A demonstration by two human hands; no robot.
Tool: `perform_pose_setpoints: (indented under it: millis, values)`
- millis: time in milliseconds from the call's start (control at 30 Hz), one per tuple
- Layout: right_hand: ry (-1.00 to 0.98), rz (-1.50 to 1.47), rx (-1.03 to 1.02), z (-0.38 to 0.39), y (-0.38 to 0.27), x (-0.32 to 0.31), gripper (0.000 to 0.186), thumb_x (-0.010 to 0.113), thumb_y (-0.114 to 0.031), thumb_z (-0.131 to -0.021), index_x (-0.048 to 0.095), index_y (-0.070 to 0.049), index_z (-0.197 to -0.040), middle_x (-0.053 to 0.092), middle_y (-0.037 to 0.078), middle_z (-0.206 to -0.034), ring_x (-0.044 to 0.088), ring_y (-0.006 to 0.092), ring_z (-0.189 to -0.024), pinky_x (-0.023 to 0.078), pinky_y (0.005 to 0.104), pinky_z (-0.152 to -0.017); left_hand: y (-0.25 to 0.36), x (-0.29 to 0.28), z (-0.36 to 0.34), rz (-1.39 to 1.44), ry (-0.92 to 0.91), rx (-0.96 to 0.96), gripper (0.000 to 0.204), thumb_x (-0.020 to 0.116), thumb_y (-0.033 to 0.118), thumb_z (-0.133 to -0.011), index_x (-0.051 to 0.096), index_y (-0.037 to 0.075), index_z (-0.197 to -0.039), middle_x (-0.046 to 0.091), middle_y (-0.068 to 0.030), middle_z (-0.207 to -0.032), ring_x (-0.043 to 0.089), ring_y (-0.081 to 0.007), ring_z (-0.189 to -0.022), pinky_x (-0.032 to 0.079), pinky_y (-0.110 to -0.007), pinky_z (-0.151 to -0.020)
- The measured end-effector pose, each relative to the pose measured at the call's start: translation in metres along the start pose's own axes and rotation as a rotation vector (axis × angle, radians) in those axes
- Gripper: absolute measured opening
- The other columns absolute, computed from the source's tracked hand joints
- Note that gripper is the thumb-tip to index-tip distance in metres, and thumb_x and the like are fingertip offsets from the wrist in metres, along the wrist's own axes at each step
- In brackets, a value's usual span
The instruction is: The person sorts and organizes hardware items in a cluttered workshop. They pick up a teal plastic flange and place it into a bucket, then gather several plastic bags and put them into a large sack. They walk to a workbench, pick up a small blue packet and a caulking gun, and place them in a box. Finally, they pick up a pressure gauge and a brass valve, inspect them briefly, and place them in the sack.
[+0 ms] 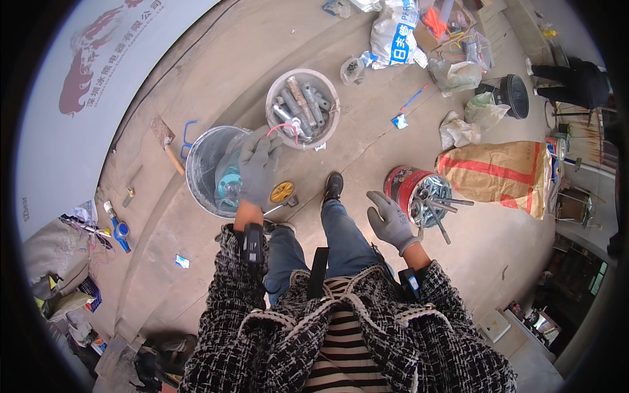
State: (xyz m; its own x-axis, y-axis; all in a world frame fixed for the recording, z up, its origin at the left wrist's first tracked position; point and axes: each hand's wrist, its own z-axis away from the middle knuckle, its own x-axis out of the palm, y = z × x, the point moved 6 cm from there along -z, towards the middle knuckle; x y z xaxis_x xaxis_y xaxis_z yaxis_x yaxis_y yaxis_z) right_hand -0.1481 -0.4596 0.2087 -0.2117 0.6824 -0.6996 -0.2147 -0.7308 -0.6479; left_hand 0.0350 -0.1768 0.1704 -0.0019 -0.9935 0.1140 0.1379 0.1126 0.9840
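My left hand, in a grey glove, reaches over the rim of a clear plastic bucket that holds a teal tool; whether the fingers grip anything I cannot tell. A yellow disc lies on the floor just beside that hand. My right hand, also gloved in grey, hangs open above the floor with its fingers spread, holding nothing. It is close to a red can full of long metal bolts and rods.
A grey bucket of metal fittings stands beyond the clear one. A hammer and blue tools lie left. A tan sack, white bags, a black pot and a seated person are right.
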Motion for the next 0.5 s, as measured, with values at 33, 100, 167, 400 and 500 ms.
perform_pose_setpoints:
  millis: [33,100,167,400,500]
  values:
    - [0.024,-0.004,-0.01,0.004,0.014,-0.01,0.036,0.057,-0.016,-0.091,0.059,-0.001,-0.124,0.061,0.022,-0.123,0.058,0.0398,-0.111,0.045,0.0446,-0.097,-0.008,0.014,-0.011,0.01,0.009,-0.015,0.026,0.055,0.009,-0.1,0.056,0.0,-0.125,0.065,-0.0106,-0.112,0.065,-0.0172,-0.101,0.054,-0.029,-0.089]
    - [0.065,-0.015,0.02,0.008,0.044,-0.026,0.036,0.058,-0.016,-0.091,0.059,-0.001,-0.124,0.061,0.021,-0.123,0.059,0.0399,-0.111,0.045,0.0445,-0.098,-0.04,0.037,-0.029,0.565,0.087,-0.326,0.026,0.056,0.009,-0.1,0.056,0.0,-0.125,0.065,-0.0115,-0.113,0.065,-0.0174,-0.102,0.053,-0.03,-0.091]
    - [0.112,-0.013,0.041,0.013,0.07,-0.039,0.035,0.058,-0.016,-0.092,0.059,0.0,-0.124,0.063,0.022,-0.121,0.06,0.0404,-0.11,0.046,0.0443,-0.098,-0.052,0.048,-0.045,0.537,0.133,-0.349,0.027,0.057,0.004,-0.098,0.055,-0.004,-0.123,0.062,-0.0133,-0.118,0.062,-0.0198,-0.107,0.052,-0.031,-0.093]
    - [0.076,-0.14,0.158,0.016,0.12,-0.055,0.035,0.058,-0.017,-0.093,0.06,0.001,-0.123,0.063,0.024,-0.12,0.061,0.0409,-0.11,0.048,0.0438,-0.096,0.011,0.008,-0.044,-0.524,0.144,0.167,0.03,0.056,0.006,-0.099,0.054,-0.004,-0.126,0.063,-0.0139,-0.114,0.066,-0.0192,-0.1,0.056,-0.027,-0.086]
    - [0.046,-0.084,0.134,0.008,0.117,-0.056,0.036,0.058,-0.017,-0.092,0.06,0.001,-0.123,0.062,0.023,-0.121,0.058,0.0406,-0.114,0.047,0.0441,-0.098,0.02,-0.039,-0.025,0.099,0.3,-0.053,0.031,0.055,0.01,-0.099,0.054,-0.003,-0.128,0.063,-0.0118,-0.114,0.065,-0.0176,-0.102,0.055,-0.027,-0.085]
